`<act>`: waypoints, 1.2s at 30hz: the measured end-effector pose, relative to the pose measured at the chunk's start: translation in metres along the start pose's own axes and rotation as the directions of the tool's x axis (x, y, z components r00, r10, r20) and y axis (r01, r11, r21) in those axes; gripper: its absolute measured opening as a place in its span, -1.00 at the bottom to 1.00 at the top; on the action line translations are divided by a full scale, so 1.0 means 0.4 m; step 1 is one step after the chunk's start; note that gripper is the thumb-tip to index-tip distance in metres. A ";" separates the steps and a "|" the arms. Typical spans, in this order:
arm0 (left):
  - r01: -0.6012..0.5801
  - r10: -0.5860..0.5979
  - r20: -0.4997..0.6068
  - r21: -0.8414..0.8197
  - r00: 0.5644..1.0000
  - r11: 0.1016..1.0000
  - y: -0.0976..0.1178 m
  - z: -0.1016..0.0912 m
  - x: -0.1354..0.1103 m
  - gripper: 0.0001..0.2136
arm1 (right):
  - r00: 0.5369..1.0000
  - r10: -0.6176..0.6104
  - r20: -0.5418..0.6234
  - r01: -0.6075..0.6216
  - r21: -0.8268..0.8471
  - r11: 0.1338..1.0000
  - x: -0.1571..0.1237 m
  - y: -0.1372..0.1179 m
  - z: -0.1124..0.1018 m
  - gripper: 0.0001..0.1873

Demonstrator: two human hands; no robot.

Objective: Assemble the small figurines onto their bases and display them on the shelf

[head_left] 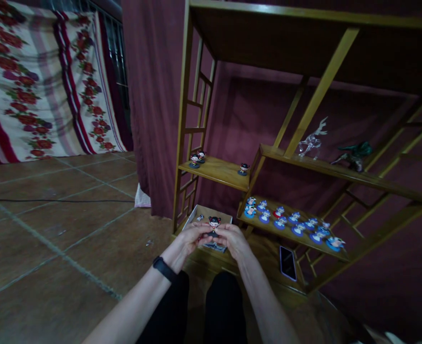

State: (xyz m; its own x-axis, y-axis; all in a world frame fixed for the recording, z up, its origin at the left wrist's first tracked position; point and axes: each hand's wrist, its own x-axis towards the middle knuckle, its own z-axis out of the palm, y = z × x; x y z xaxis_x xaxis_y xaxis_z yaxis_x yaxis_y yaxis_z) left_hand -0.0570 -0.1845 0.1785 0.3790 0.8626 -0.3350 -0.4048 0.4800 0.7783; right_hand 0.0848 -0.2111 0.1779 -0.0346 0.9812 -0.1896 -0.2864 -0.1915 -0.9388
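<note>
Between my two hands is a small figurine [214,222] with black hair buns and a dark round base. My left hand [193,235] pinches it from the left, a black band on that wrist. From the right, the fingers of my right hand [233,238] close on the same base. Under the hands stands an open box [197,211] with a small white-and-dark piece [200,218] inside; my hands hide part of its contents. Similar figurines stand on the shelf above: two at its left end, one figurine [243,169] at its right.
The wooden shelf unit [218,173] fills the right side. Several blue-and-purple figurines [280,222] line a lower shelf, with a phone [287,263] below. A clear deer ornament [313,141] and a dark green ornament [356,155] stand higher up. A cable [60,200] crosses the tiled floor.
</note>
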 end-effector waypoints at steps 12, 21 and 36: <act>-0.297 0.315 -0.098 0.166 0.944 0.940 -0.027 -0.041 0.019 -0.86 | 0.950 -0.312 0.019 0.299 -0.348 0.889 0.047 0.018 0.011 -0.51; -0.336 0.352 -0.163 0.116 0.922 0.935 -0.035 -0.031 -0.007 -0.70 | 0.853 -0.502 0.141 0.419 -0.759 0.499 0.037 0.017 0.016 -0.77; -0.366 0.374 -0.174 0.078 0.911 0.927 -0.052 0.008 -0.055 -0.79 | 0.896 -0.439 0.066 0.351 -0.710 0.611 0.021 0.018 0.005 -0.77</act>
State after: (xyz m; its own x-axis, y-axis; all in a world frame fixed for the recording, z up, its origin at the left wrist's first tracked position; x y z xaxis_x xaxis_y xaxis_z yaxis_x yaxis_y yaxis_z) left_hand -0.0542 -0.2140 0.1716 0.0492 0.9931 -0.1066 -0.4493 0.1173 0.8857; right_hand 0.0807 -0.2044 0.1701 0.0315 0.9648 0.2610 0.4922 0.2123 -0.8442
